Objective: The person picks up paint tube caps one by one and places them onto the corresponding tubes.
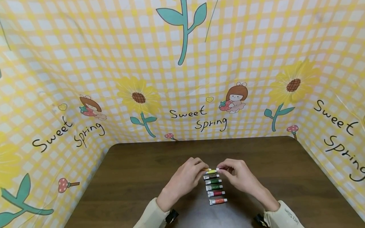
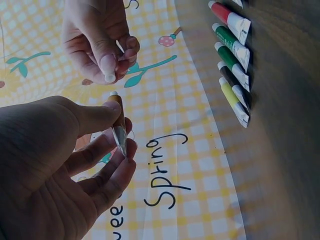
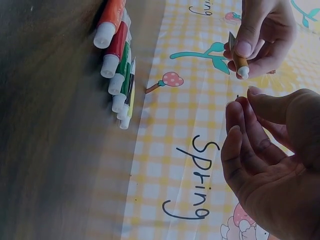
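My left hand (image 1: 185,174) pinches an ochre paint tube (image 2: 119,125) between thumb and fingers, its narrow white nozzle (image 3: 243,72) pointing toward the other hand. Just across from it, my right hand (image 1: 242,174) holds a small white cap (image 2: 109,78) at the tips of thumb and forefinger. A short gap separates cap and nozzle. Below the hands, a column of paint tubes lies on the table: yellow (image 1: 211,171) farthest, then a dark one (image 1: 211,176), two green (image 1: 214,181), a red (image 1: 216,193) and an orange (image 1: 219,201) nearest. Their white caps all face right.
The dark brown wooden table (image 1: 137,183) has rounded far corners. Behind it and along both sides hangs a yellow checked cloth (image 1: 182,85) printed with flowers and the words Sweet Spring.
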The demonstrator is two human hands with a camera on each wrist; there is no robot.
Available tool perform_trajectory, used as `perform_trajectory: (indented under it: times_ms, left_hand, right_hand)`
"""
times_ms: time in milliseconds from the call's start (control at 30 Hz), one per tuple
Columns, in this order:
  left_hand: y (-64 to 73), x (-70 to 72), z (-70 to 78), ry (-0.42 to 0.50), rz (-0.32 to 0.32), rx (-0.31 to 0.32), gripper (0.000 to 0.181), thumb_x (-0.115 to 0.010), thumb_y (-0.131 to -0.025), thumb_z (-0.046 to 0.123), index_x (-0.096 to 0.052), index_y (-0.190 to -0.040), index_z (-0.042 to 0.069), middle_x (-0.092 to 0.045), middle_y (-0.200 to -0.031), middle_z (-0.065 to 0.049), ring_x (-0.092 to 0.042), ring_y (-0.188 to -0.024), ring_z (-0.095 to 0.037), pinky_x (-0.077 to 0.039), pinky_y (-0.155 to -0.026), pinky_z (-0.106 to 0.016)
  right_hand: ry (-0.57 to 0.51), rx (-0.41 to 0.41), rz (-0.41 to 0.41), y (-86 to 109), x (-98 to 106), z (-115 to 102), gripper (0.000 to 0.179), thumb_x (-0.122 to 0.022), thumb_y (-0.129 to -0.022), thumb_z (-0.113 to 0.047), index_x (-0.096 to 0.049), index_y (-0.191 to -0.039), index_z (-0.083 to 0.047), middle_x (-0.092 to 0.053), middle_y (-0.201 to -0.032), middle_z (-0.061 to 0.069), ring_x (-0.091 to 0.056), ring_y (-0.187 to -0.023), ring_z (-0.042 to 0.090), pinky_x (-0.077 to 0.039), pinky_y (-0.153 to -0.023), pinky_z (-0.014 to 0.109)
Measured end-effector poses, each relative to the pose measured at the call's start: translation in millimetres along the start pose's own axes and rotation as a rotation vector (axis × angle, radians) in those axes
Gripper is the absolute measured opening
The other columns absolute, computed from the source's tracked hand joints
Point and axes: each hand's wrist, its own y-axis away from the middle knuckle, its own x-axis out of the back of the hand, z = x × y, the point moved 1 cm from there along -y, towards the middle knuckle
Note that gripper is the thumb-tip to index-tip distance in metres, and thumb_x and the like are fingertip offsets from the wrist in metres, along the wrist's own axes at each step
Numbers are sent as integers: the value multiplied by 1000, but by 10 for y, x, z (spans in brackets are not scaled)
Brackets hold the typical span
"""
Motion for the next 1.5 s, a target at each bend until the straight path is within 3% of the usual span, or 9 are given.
perform_trajectory:
  times_ms: [133, 333, 633, 1167, 1500]
  left_hand:
    - [-8, 0, 8, 1, -1, -3, 13, -68, -107, 21, -77, -116, 18, -71, -113, 5, -63, -100, -13, -58, -86, -26]
    - [-5, -7, 26, 9, -4, -16, 13, -69, -106, 21, -77, -115, 17, -71, -113, 5, -63, -99, -13, -57, -84, -23]
    - [1, -24, 57, 12, -9, -33, 14, -69, -106, 21, -77, -117, 17, -71, -113, 4, -63, -99, -12, -57, -84, -23]
    - [1, -26, 87, -4, -4, -44, 13, -70, -105, 19, -78, -116, 17, -72, -113, 5, -64, -100, -12, -57, -85, -22]
    - [0, -49, 87, -6, 7, -56, 13, -69, -106, 21, -77, -116, 17, -72, -112, 5, -64, -99, -12, -57, -84, -22]
  right_hand:
    - [3, 23, 6, 0, -17, -3, 8, -78, -97, -5, -80, -101, -12, -77, -92, 0, -71, -76, 18, -57, -62, 26]
    - [7, 35, 7, -3, -45, 2, 9, -79, -96, -6, -80, -101, -13, -77, -90, -4, -68, -77, 7, -57, -62, 26]
    - [-10, 20, -12, -1, -68, 3, 7, -78, -98, -9, -80, -102, -14, -76, -91, -6, -70, -77, 12, -59, -63, 28]
    - [-1, 53, -2, 9, -93, -3, 10, -79, -96, -6, -80, -101, -14, -77, -90, 1, -65, -77, 2, -55, -60, 25]
    - [7, 48, -10, 6, -87, -18, 12, -79, -96, -5, -80, -101, -16, -77, -90, -2, -66, -75, 2, -55, -60, 25]
